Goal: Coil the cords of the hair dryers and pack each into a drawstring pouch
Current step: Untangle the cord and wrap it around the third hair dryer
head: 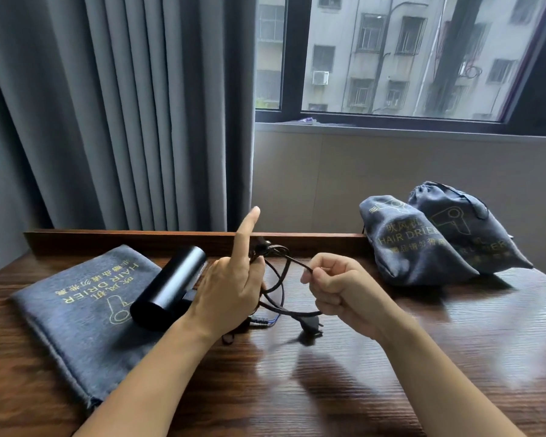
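Flat grey pouch (76, 307) and two filled pouches (413, 244) read "HAIR DRIER"

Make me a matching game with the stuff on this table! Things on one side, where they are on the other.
Things:
1. flat pouch
2. hair dryer
3. cord
4. full pouches

Places:
A. held between both hands
B. standing at the far right of the table
C. lying flat at the left of the table
D. lying partly on the flat pouch

Pairs: 1-C, 2-D, 3-A, 4-B
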`<action>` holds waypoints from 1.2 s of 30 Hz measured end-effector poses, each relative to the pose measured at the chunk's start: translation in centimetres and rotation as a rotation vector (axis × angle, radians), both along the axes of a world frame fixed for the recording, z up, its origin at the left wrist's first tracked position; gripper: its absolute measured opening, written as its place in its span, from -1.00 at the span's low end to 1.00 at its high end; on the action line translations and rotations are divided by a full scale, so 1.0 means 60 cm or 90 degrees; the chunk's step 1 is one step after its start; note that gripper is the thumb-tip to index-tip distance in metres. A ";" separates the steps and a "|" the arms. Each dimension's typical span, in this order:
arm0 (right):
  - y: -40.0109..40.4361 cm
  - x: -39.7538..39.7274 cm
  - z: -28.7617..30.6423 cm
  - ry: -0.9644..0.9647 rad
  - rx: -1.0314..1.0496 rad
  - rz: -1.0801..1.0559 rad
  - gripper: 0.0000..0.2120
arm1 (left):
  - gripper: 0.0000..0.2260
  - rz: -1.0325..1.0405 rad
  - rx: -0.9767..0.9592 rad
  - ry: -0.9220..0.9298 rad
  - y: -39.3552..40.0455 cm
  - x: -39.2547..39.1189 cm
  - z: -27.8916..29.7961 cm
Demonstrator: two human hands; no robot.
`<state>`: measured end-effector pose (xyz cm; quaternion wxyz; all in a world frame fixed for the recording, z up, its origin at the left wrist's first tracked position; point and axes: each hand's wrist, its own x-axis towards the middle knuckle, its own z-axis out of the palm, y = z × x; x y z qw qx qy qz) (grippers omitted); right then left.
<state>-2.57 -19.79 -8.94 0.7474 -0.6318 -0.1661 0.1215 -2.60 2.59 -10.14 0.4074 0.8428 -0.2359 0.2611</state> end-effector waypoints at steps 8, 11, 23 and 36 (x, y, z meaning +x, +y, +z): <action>-0.013 -0.001 -0.005 -0.012 -0.024 -0.033 -0.79 | -0.73 -0.064 0.000 0.038 0.005 0.009 -0.004; -0.019 -0.005 -0.005 -0.032 -0.084 -0.011 -0.68 | -0.68 -0.054 -0.068 0.089 -0.004 -0.001 0.001; -0.016 -0.025 0.028 -0.118 -0.116 0.054 -0.78 | -0.75 0.029 -0.103 0.146 -0.004 0.006 0.008; -0.032 -0.030 0.128 0.042 0.118 0.253 -0.51 | -0.62 0.130 0.167 0.067 -0.007 0.012 -0.018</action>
